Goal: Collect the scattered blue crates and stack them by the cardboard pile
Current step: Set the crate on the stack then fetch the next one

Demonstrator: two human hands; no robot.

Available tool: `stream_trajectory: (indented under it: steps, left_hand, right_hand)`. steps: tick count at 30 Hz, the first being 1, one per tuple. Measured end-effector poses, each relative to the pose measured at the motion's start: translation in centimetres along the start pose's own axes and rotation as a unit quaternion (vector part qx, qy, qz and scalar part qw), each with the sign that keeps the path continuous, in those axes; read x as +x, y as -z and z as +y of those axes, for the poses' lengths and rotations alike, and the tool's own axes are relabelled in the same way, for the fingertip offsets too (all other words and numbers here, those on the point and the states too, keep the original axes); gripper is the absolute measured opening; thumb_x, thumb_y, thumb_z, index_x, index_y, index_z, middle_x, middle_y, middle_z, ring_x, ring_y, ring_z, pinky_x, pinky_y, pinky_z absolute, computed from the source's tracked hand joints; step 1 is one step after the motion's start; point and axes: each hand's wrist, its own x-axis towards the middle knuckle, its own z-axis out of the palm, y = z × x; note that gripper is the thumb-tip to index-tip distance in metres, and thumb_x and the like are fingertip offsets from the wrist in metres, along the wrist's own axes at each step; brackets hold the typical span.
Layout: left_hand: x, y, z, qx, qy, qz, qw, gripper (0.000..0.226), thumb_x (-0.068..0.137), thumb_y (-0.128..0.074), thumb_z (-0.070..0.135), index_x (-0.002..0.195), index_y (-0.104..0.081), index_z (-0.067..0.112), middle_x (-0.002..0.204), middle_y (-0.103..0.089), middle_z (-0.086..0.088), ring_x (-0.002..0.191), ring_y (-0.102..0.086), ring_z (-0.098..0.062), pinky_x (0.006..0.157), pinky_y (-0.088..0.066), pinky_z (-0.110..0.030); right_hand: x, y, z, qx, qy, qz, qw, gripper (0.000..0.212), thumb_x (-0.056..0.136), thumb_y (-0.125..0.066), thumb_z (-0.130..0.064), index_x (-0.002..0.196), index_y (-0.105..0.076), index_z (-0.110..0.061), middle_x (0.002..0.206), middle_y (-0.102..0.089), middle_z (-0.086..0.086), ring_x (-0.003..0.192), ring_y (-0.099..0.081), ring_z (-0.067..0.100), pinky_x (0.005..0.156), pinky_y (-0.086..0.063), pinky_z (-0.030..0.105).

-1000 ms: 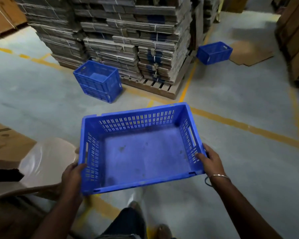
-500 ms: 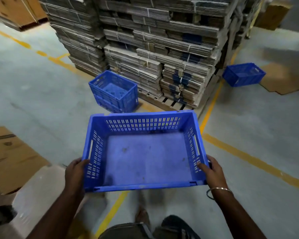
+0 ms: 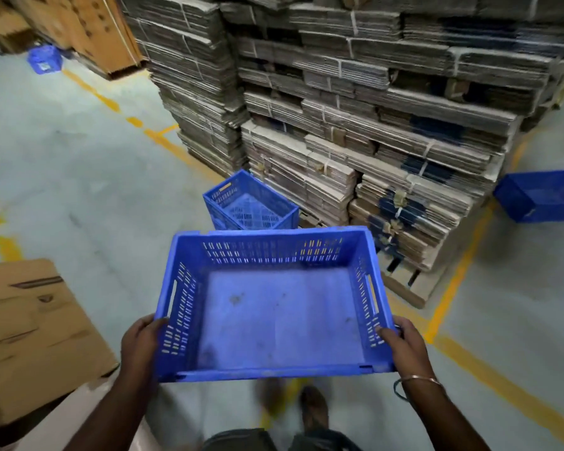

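— Hands first: what does each one have hold of?

— Both are closed on one blue crate (image 3: 275, 304); the left hand (image 3: 142, 345) wraps the near left corner with its fingers curled outside the slotted wall and the thumb over the rim; the right hand (image 3: 404, 348) clamps the near right corner, thumb lying along the inside of the wall; a thin bangle (image 3: 419, 379) sits on the right wrist.

— Where is the crate, and how does it sit?

— Off the floor (image 3: 79, 177), carried in front of the body, open side up and roughly level; nothing is inside, only a few dark smudges on the base.

— And the others?

— A second blue crate (image 3: 249, 203) stands on the floor just beyond the held one, right against the foot of the cardboard pile (image 3: 355, 109); it looks like a stack of two, though I cannot tell for certain; a third blue crate (image 3: 539, 198) lies on the floor at the pile's right end, near the yellow line (image 3: 463, 271); a small blue shape at far left (image 3: 44, 58) may be another, too blurred to say.

— The pile itself?

— Bundles of flattened cartons tied with string, stacked high on a wooden pallet (image 3: 407, 284); a brown carton (image 3: 30, 336) sits low at the left edge; the person's feet are a blur beneath the crate.
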Motion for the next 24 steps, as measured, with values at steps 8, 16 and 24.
stream_trajectory:
  steps: [8, 16, 24]
  left_hand:
    - [11.3, -1.5, 5.7, -0.023, 0.036, 0.025, 0.999, 0.017, 0.085, -0.065, 0.015, 0.1, -0.069, 0.008, 0.092, -0.072, -0.023, 0.078, -0.069, -0.041, 0.072, -0.058, -0.056]
    - [28.5, -0.7, 10.2, -0.054, 0.089, 0.04, 0.994, 0.028, 0.082, -0.064, 0.02, 0.105, -0.068, 0.005, 0.098, -0.07, -0.026, 0.086, -0.068, -0.044, 0.082, -0.053, -0.067]
    - [44.1, -2.8, 18.9, 0.041, 0.065, -0.022, 0.997, 0.014, 0.08, -0.065, 0.016, 0.09, -0.071, 0.009, 0.083, -0.071, -0.014, 0.069, -0.065, -0.029, 0.071, -0.055, -0.043]
  right_hand:
    - [12.7, -11.1, -9.5, -0.04, 0.021, -0.072, 0.996, 0.015, 0.084, -0.07, -0.019, 0.098, -0.066, -0.018, 0.098, -0.07, 0.011, 0.088, -0.067, 0.031, 0.084, -0.053, 0.048]
    - [19.9, -25.6, -13.6, -0.07, 0.002, -0.068, 0.995, 0.015, 0.083, -0.073, -0.022, 0.094, -0.066, -0.014, 0.088, -0.07, 0.008, 0.076, -0.066, 0.024, 0.069, -0.051, 0.035]
    - [22.5, -34.4, -16.0, -0.064, -0.085, 0.001, 0.994, 0.016, 0.08, -0.075, -0.02, 0.074, -0.068, -0.007, 0.076, -0.07, 0.013, 0.069, -0.064, 0.028, 0.068, -0.05, 0.037]
